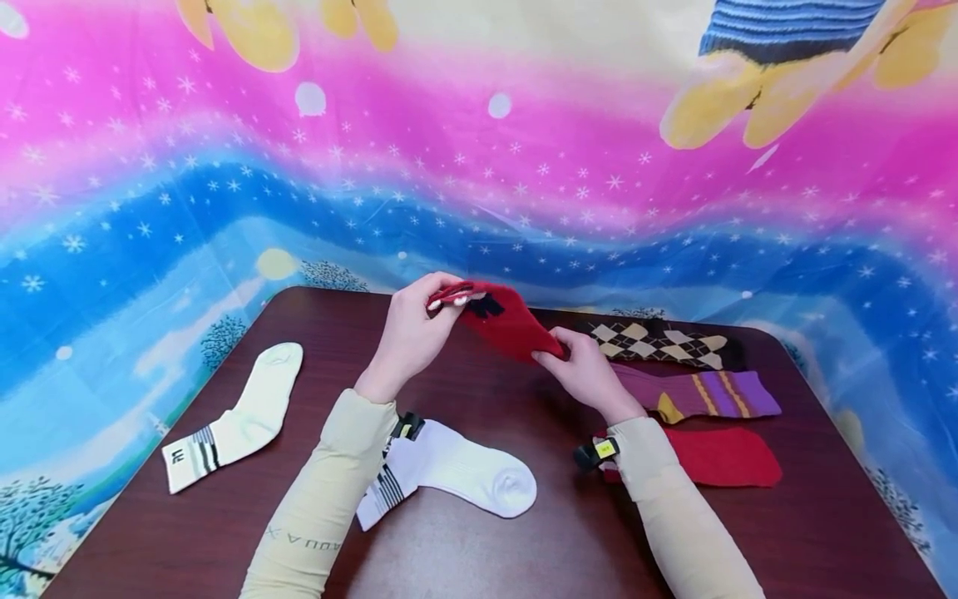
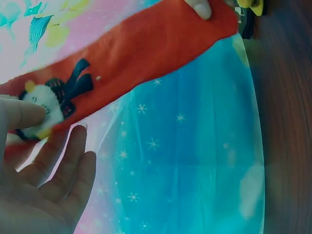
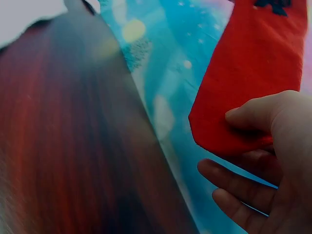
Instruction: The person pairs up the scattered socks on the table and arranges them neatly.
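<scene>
The left hand [image 1: 419, 324] pinches one end of a red sock [image 1: 501, 329] and the right hand [image 1: 587, 370] pinches the other, holding it above the counter's [image 1: 449, 549] far middle. A white sock [image 1: 479, 478] lies nearer, a cream sock [image 1: 258, 403] left. At right, red cloth [image 1: 729, 457], probably another sock, is partly hidden behind the right sleeve [image 1: 677, 516].

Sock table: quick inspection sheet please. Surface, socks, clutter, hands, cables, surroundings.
Surface: dark brown table, wood-grained.
Socks: red penguin sock held above it; second red sock, purple sock and argyle sock lie right; left white sock and middle white sock, both striped.
Clutter: nothing seen besides socks.
Hands: left hand pinches the penguin end, right hand the other.
Cables: nothing seen.
Surroundings: snowflake-printed backdrop.
</scene>
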Action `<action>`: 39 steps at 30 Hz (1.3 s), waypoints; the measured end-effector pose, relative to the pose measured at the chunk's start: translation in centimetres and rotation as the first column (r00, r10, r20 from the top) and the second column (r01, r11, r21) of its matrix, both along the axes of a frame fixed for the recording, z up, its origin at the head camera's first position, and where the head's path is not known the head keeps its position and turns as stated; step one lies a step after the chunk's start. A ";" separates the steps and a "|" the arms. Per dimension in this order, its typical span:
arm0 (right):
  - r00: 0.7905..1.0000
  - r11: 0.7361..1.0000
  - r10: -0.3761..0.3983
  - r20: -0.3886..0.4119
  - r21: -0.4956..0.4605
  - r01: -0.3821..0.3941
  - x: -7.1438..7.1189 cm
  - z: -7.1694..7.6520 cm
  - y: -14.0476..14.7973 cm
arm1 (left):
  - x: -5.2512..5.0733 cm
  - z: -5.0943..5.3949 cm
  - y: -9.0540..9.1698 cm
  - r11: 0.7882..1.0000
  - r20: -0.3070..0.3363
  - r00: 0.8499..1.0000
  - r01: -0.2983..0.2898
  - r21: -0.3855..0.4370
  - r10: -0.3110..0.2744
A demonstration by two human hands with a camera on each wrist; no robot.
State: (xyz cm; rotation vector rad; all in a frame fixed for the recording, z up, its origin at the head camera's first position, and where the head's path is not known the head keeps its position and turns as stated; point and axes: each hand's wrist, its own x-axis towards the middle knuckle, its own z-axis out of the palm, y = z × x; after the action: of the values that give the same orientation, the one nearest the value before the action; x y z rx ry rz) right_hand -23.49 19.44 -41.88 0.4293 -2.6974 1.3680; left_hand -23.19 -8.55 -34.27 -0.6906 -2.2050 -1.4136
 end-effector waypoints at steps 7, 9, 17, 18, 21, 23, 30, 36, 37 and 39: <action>0.998 0.996 -0.063 -0.006 -0.058 0.063 -0.1 1.1 2.7 | -0.1 -0.3 -0.2 1.000 0.017 1.000 0.019 0.023 -0.020; 0.996 0.994 -0.087 -0.005 -0.073 0.086 -0.1 1.4 3.6 | -0.1 -0.5 -0.2 1.000 0.029 1.000 0.010 0.011 -0.011; 0.989 0.988 -0.133 -0.068 -0.088 0.127 0.0 2.3 6.4 | -0.1 -1.4 0.1 0.999 0.114 0.994 0.004 -0.034 0.000; 0.988 0.987 -0.138 -0.068 -0.088 0.132 0.1 2.3 6.7 | -0.2 -1.7 0.1 0.999 0.124 0.992 0.008 -0.040 -0.003; 0.987 0.985 -0.151 -0.061 -0.096 0.145 0.6 2.5 7.4 | -0.3 -2.4 0.3 0.998 0.153 0.988 0.027 -0.061 -0.018; 0.985 0.984 -0.161 -0.065 -0.089 0.155 0.9 2.6 7.7 | -0.3 -2.8 0.4 0.996 0.172 0.985 0.037 -0.078 -0.023; 0.973 0.976 -0.209 -0.098 -0.087 0.200 1.3 2.8 8.2 | 0.0 -3.7 1.0 0.988 0.229 0.972 0.080 -0.134 -0.048; 0.962 0.964 -0.262 -0.078 -0.073 0.256 1.6 2.9 8.7 | -0.1 -4.1 1.7 0.975 0.167 0.983 0.113 -0.193 -0.080; 0.961 0.962 -0.267 -0.071 -0.080 0.261 1.7 2.9 8.8 | -0.1 -4.3 1.8 0.973 0.161 0.983 0.117 -0.200 -0.085; 0.958 0.957 -0.279 -0.062 -0.094 0.273 2.0 2.9 9.1 | 0.0 -4.3 2.0 0.970 0.166 0.981 0.132 -0.204 -0.098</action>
State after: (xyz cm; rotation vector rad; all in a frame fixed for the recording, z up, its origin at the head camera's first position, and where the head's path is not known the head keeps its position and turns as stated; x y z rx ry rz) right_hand -21.54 28.56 -39.02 0.0880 -2.5114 1.3493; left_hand -23.17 -6.50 -38.60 -0.8188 -2.5022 -1.3368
